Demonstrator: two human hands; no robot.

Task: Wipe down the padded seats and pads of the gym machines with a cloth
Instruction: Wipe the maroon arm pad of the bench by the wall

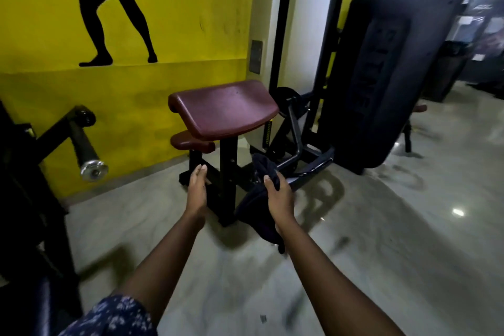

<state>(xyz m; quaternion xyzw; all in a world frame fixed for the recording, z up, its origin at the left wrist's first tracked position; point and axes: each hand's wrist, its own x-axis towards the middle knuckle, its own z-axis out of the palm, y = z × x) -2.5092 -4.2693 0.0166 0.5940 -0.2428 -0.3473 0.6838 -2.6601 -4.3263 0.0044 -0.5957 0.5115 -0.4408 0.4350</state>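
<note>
Fingers (pixel 269 185) of the right hand (pixel 278 198) curl round the dark cloth (pixel 259 219) — left hand (pixel 197 188) flat, holding nothing. Approach step: maroon arm pad (pixel 226 109) and seat (pixel 191 142) wait ahead, untouched — next, lift cloth onto the pad.

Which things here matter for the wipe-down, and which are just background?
For the job: dark cloth in right hand; maroon pad; maroon seat below it.
Just there: white weight-stack cover; chrome-tipped bar; wall silhouette.
</note>
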